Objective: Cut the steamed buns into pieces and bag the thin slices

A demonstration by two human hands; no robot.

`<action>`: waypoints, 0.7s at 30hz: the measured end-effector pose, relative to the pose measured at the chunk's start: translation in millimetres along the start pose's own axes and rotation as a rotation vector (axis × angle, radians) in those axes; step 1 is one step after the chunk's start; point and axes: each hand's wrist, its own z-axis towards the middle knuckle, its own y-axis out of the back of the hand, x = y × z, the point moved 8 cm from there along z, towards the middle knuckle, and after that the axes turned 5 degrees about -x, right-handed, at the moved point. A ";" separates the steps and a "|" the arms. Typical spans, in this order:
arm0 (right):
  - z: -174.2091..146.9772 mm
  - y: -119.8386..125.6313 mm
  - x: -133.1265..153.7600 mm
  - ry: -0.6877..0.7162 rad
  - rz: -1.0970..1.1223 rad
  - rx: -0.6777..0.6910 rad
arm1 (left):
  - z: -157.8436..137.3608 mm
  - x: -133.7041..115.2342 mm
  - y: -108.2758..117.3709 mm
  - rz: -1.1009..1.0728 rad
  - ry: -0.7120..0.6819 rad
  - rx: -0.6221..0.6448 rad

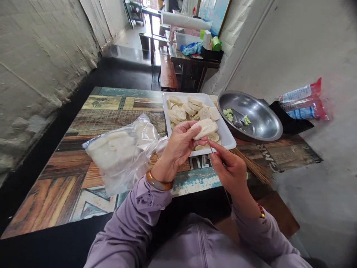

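A pale, spongy, oblong piece of food is pinched in my left hand, fingers below and thumb on top. My right hand grips a thin wooden skewer between thumb and fingers. The skewer's upper end meets the lower edge of the piece; whether it has gone in I cannot tell. Behind both hands lies a white tray with several similar pale pieces heaped in it. A bundle of wooden skewers rests to the right of my right hand.
A clear plastic bag of pale pieces lies left on the patterned wooden table. On the right, a steel bowl holds chopped green bits and a metal blade-like tool. Red-ended plastic packages are by the wall; another table stands beyond.
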 end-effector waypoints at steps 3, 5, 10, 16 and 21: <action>1.0 1.2 3.8 0.017 0.003 -0.018 | -0.9 0.3 -0.7 0.009 0.004 0.010; 1.8 1.3 5.6 0.025 0.018 -0.017 | -1.8 0.5 -1.7 0.018 0.006 0.020; 1.5 6.8 11.8 0.071 -0.009 -0.055 | -9.3 0.5 -3.7 0.010 -0.006 0.029; -9.5 15.2 17.8 0.143 -0.074 -0.096 | -26.9 4.3 -2.1 0.003 -0.019 -0.024; -21.7 22.6 26.2 0.191 -0.065 -0.074 | -44.3 7.7 -9.1 0.011 -0.013 -0.034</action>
